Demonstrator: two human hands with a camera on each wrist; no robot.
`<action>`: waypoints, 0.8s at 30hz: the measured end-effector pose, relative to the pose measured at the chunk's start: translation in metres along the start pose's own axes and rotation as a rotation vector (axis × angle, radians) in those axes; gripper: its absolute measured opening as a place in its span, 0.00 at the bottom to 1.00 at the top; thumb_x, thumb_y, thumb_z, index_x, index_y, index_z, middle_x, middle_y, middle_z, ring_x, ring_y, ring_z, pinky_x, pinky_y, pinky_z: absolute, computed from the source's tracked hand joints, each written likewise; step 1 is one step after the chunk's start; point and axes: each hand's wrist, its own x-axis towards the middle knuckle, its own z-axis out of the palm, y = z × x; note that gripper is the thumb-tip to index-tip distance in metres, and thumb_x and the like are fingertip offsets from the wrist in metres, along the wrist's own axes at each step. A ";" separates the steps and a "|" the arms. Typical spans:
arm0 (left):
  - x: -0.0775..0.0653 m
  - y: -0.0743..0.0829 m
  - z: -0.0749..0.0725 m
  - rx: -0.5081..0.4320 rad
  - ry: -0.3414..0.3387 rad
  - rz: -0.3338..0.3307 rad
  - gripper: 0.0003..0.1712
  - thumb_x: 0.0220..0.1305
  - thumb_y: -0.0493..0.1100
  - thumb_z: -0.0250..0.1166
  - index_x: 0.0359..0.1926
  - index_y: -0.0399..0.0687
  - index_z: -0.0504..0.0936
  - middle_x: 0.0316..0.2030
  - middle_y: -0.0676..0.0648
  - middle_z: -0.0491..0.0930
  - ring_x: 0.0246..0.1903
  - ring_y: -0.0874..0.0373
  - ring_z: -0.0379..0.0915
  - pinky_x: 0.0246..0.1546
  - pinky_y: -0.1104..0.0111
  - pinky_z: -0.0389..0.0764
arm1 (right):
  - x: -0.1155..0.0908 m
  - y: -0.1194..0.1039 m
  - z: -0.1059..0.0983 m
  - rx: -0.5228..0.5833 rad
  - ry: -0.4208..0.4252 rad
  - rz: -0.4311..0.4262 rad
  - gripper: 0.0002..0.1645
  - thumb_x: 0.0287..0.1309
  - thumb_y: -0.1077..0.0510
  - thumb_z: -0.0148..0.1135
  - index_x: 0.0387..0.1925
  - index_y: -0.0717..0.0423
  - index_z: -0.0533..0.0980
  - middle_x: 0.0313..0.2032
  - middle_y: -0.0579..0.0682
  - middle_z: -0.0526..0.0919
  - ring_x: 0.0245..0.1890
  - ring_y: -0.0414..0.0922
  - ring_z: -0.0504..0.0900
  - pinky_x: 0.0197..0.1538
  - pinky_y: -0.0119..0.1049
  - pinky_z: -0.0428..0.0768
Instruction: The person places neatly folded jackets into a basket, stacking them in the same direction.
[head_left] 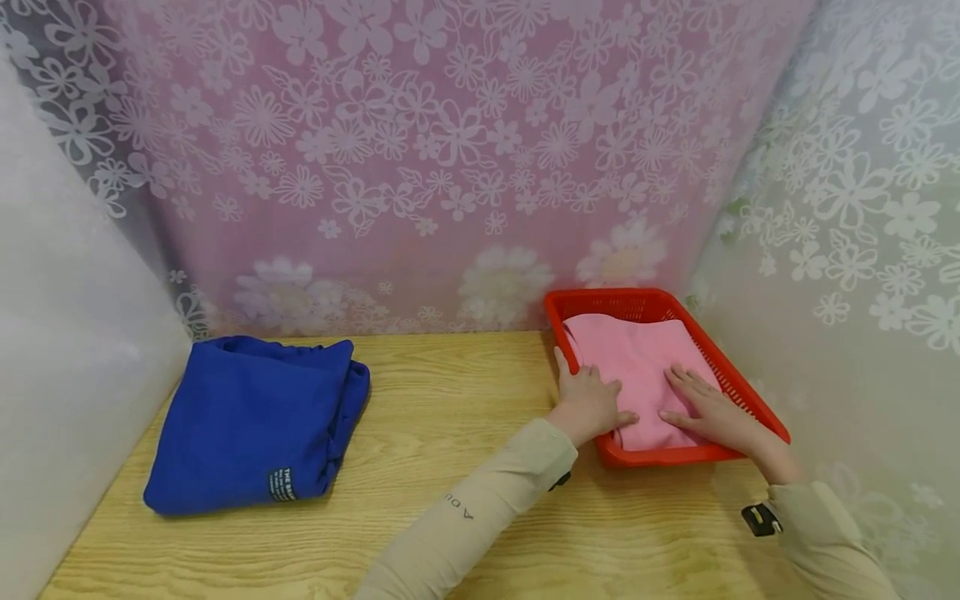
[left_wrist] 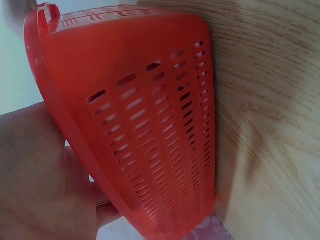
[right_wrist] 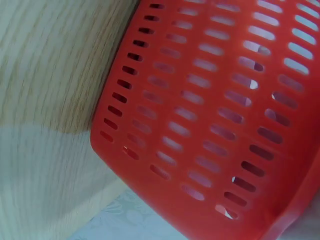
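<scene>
A folded pink cloth (head_left: pixel 633 354) lies inside a red plastic basket (head_left: pixel 750 404) on the right side of the table. My left hand (head_left: pixel 588 407) reaches over the basket's left rim, its fingers spread and touching the cloth's left edge. On the cloth's right part rests my right hand (head_left: pixel 712 417), fingers extended. In the left wrist view, part of the left hand (left_wrist: pixel 40 175) shows beyond the rim of the slotted basket (left_wrist: pixel 125 60). The right wrist view is mostly filled by the basket's slotted side (right_wrist: pixel 200 125); pink shows through the slots.
A folded blue garment (head_left: pixel 247 425) with a dark printed label lies at the left of the wooden table (head_left: pixel 450 400). Flower-patterned sheeting (head_left: pixel 450 167) hangs behind the table, and a similar patterned sheet (head_left: pixel 862 250) stands close on the basket's right.
</scene>
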 end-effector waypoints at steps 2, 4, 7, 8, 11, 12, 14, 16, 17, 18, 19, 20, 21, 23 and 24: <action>0.001 0.000 0.002 -0.009 0.005 0.004 0.36 0.65 0.81 0.46 0.71 0.83 0.68 0.68 0.59 0.71 0.70 0.61 0.63 0.74 0.40 0.43 | -0.001 -0.001 0.000 -0.008 0.017 0.000 0.54 0.63 0.42 0.66 0.77 0.68 0.53 0.75 0.73 0.51 0.75 0.71 0.45 0.67 0.74 0.55; 0.001 0.000 0.004 -0.016 0.030 0.012 0.36 0.66 0.80 0.46 0.71 0.82 0.69 0.66 0.58 0.73 0.68 0.61 0.65 0.73 0.39 0.45 | -0.002 -0.002 0.000 -0.028 0.044 -0.003 0.52 0.64 0.42 0.66 0.76 0.68 0.56 0.74 0.73 0.53 0.74 0.71 0.49 0.66 0.73 0.58; 0.001 -0.001 0.011 -0.028 0.130 0.040 0.31 0.69 0.75 0.48 0.65 0.75 0.77 0.58 0.56 0.79 0.63 0.59 0.71 0.72 0.39 0.51 | -0.003 -0.006 0.001 -0.084 0.124 -0.033 0.47 0.64 0.44 0.67 0.72 0.69 0.63 0.71 0.73 0.61 0.71 0.71 0.58 0.65 0.70 0.63; 0.000 -0.001 0.013 -0.032 0.179 0.051 0.28 0.71 0.73 0.50 0.61 0.73 0.80 0.55 0.56 0.80 0.60 0.58 0.73 0.72 0.39 0.53 | -0.004 -0.008 0.002 -0.107 0.158 -0.045 0.44 0.64 0.45 0.68 0.71 0.68 0.66 0.69 0.73 0.65 0.69 0.71 0.62 0.64 0.69 0.66; -0.002 -0.005 0.021 -0.059 0.349 0.081 0.17 0.74 0.65 0.54 0.48 0.68 0.85 0.44 0.58 0.84 0.49 0.59 0.78 0.68 0.48 0.63 | -0.002 -0.019 0.004 -0.166 0.293 -0.089 0.34 0.62 0.51 0.70 0.64 0.64 0.75 0.61 0.70 0.76 0.61 0.69 0.73 0.60 0.67 0.72; -0.003 -0.007 0.022 -0.068 0.392 0.085 0.15 0.74 0.63 0.55 0.47 0.68 0.85 0.42 0.59 0.84 0.47 0.60 0.79 0.65 0.52 0.67 | -0.002 -0.025 0.004 -0.181 0.343 -0.100 0.30 0.61 0.52 0.71 0.62 0.62 0.77 0.58 0.68 0.79 0.58 0.68 0.76 0.57 0.67 0.74; -0.007 -0.013 0.023 -0.085 0.470 0.097 0.13 0.75 0.60 0.56 0.46 0.69 0.85 0.41 0.61 0.85 0.44 0.62 0.80 0.59 0.60 0.70 | -0.002 -0.038 0.005 -0.210 0.444 -0.131 0.25 0.60 0.56 0.72 0.58 0.58 0.80 0.54 0.65 0.83 0.53 0.66 0.80 0.52 0.65 0.78; -0.013 -0.023 0.022 -0.106 0.529 0.111 0.12 0.75 0.58 0.57 0.48 0.69 0.85 0.42 0.62 0.85 0.43 0.64 0.81 0.52 0.66 0.73 | -0.003 -0.051 0.007 -0.225 0.523 -0.165 0.23 0.58 0.58 0.73 0.56 0.56 0.81 0.51 0.63 0.84 0.51 0.65 0.81 0.50 0.65 0.79; -0.016 -0.028 0.022 -0.116 0.554 0.120 0.12 0.76 0.57 0.57 0.49 0.68 0.85 0.43 0.62 0.86 0.44 0.64 0.81 0.51 0.67 0.74 | -0.003 -0.058 0.008 -0.236 0.559 -0.188 0.23 0.56 0.59 0.74 0.55 0.56 0.82 0.51 0.63 0.85 0.50 0.64 0.81 0.49 0.64 0.80; -0.020 -0.034 0.023 -0.129 0.575 0.129 0.12 0.76 0.56 0.57 0.50 0.67 0.85 0.44 0.62 0.86 0.44 0.64 0.81 0.51 0.68 0.75 | -0.003 -0.065 0.009 -0.243 0.589 -0.210 0.23 0.55 0.60 0.75 0.53 0.56 0.82 0.50 0.62 0.85 0.49 0.64 0.82 0.49 0.64 0.80; -0.023 -0.040 0.024 -0.144 0.602 0.140 0.12 0.75 0.55 0.58 0.50 0.66 0.86 0.44 0.61 0.86 0.45 0.63 0.82 0.51 0.69 0.76 | -0.003 -0.071 0.010 -0.250 0.614 -0.238 0.23 0.53 0.61 0.75 0.53 0.56 0.83 0.49 0.62 0.86 0.49 0.63 0.82 0.49 0.63 0.80; -0.026 -0.046 0.025 -0.156 0.628 0.147 0.12 0.75 0.55 0.58 0.50 0.64 0.86 0.44 0.60 0.86 0.45 0.63 0.82 0.51 0.68 0.77 | -0.003 -0.077 0.011 -0.256 0.636 -0.263 0.23 0.52 0.62 0.76 0.52 0.57 0.83 0.49 0.62 0.86 0.49 0.63 0.82 0.49 0.63 0.81; -0.029 -0.051 0.026 -0.170 0.650 0.152 0.12 0.75 0.54 0.59 0.50 0.63 0.86 0.44 0.59 0.86 0.45 0.62 0.82 0.52 0.68 0.79 | -0.002 -0.083 0.013 -0.264 0.658 -0.282 0.24 0.51 0.63 0.76 0.52 0.57 0.83 0.49 0.61 0.86 0.49 0.63 0.82 0.49 0.62 0.81; -0.034 -0.062 0.029 -0.182 0.688 0.154 0.11 0.74 0.53 0.60 0.50 0.61 0.86 0.43 0.58 0.87 0.45 0.60 0.82 0.53 0.66 0.79 | 0.000 -0.095 0.016 -0.277 0.697 -0.318 0.24 0.48 0.63 0.77 0.51 0.56 0.84 0.49 0.60 0.86 0.48 0.62 0.82 0.46 0.61 0.82; -0.036 -0.067 0.030 -0.184 0.703 0.153 0.11 0.74 0.53 0.61 0.50 0.60 0.85 0.43 0.57 0.87 0.45 0.60 0.82 0.53 0.66 0.80 | 0.001 -0.101 0.018 -0.278 0.713 -0.330 0.24 0.48 0.64 0.77 0.51 0.56 0.84 0.49 0.60 0.86 0.48 0.62 0.82 0.45 0.61 0.82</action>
